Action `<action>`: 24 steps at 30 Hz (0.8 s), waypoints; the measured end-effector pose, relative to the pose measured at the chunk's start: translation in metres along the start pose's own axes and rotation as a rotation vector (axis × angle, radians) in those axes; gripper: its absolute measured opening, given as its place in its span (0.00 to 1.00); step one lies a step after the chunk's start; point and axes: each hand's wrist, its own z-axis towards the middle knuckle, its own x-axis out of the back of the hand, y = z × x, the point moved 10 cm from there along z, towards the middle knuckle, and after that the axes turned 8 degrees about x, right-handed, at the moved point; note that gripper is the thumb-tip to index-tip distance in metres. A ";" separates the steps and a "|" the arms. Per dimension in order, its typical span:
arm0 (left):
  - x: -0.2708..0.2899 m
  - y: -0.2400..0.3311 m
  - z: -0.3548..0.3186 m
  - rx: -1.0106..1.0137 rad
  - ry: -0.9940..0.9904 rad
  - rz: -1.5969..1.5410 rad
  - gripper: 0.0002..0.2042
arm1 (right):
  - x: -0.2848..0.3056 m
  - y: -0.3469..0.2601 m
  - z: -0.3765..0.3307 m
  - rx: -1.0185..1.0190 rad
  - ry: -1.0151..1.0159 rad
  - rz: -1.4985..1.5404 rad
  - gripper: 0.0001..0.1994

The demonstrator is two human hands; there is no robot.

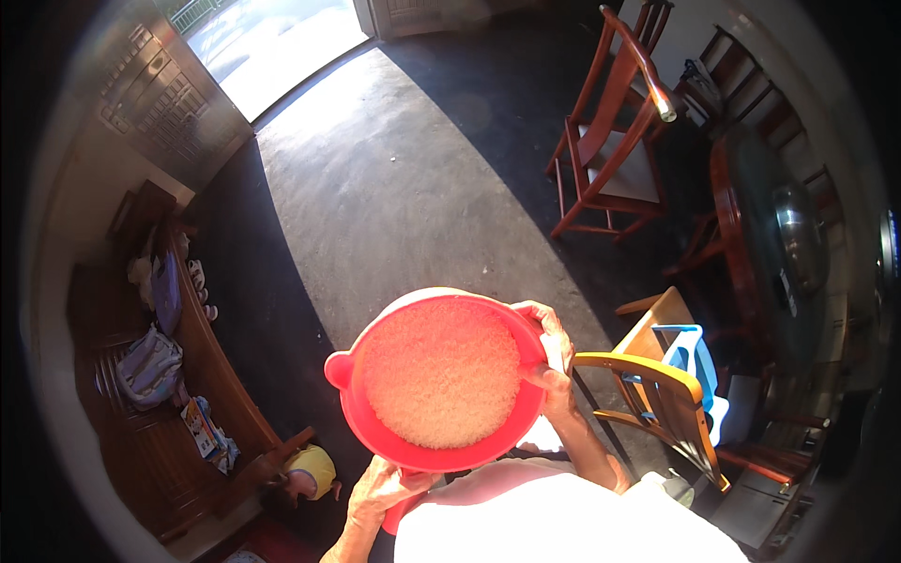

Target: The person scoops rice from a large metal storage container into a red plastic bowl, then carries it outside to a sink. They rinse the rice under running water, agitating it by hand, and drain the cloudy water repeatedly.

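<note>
Right hand [552, 357]: clasped on the right side of the red basin [441, 460], thumb at the rim, fingers bent around the outer side. Left hand [389, 483]: closed at the basin's near edge, its exact hold partly hidden beneath the rim. Red basin, one: round, held in front of the body above the floor, a rounded tab projecting on its left, filled broadly with pale grain [441, 375]. Red piece [399, 514], below the left hand; whether it belongs to the basin cannot be told. White garment [554, 521], just on the near side of the basin. Wooden chair with a yellow top rail [648, 366], right of the basin, a blue plastic item [690, 361] at it. Person in a yellow top [314, 467], left of the basin and toward the near side. Dark wooden bench [103, 328], farther left of the basin, bearing a lilac bag [150, 369] and printed matter [206, 432]. Round table [737, 216], well right of the basin. Red-brown armchair [615, 169], beyond the basin to its right. Grey floor [413, 188], beyond the basin, crossed by a sunlit band. Bright doorway [272, 47], farthest beyond the basin, to its left.
</note>
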 end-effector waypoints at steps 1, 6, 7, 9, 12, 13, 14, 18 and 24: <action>0.012 0.022 0.014 0.008 -0.004 0.010 0.24 | -0.002 0.008 0.027 0.018 0.019 0.006 0.34; 0.074 0.139 0.083 0.012 0.049 0.032 0.23 | -0.025 0.061 0.171 -0.024 0.007 0.023 0.34; 0.088 0.164 0.093 0.003 0.081 0.030 0.23 | -0.034 0.073 0.201 -0.060 -0.021 0.019 0.34; 0.114 0.211 0.104 -0.011 0.163 0.041 0.23 | -0.059 0.093 0.263 -0.139 -0.087 0.019 0.34; 0.147 0.273 0.115 -0.032 0.288 0.037 0.23 | -0.096 0.111 0.354 -0.190 -0.144 0.023 0.35; 0.158 0.292 0.120 -0.036 0.329 0.016 0.23 | -0.109 0.119 0.382 -0.195 -0.160 0.001 0.35; 0.169 0.310 0.126 -0.050 0.352 -0.103 0.21 | -0.119 0.127 0.408 -0.223 -0.162 0.003 0.35; 0.203 0.377 0.159 -0.055 0.336 -0.397 0.18 | -0.163 0.167 0.507 -0.265 -0.235 -0.004 0.34; 0.310 0.514 0.224 -0.103 0.375 -0.154 0.12 | -0.209 0.236 0.646 -0.300 -0.219 -0.062 0.31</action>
